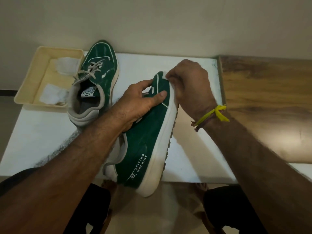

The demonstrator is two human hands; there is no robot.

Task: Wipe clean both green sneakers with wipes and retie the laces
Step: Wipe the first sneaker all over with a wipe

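Between both hands (140,100) (187,81), tilted sneaker (146,141); wipe (164,75) at toe.

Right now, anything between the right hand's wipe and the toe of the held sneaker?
Nothing visible. The right hand already presses the wipe onto the toe of the held sneaker; the left hand grips its upper farther back, clear of the toe.

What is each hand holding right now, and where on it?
The left hand grips the tilted green sneaker across its upper. The right hand presses a white wipe against the toe.
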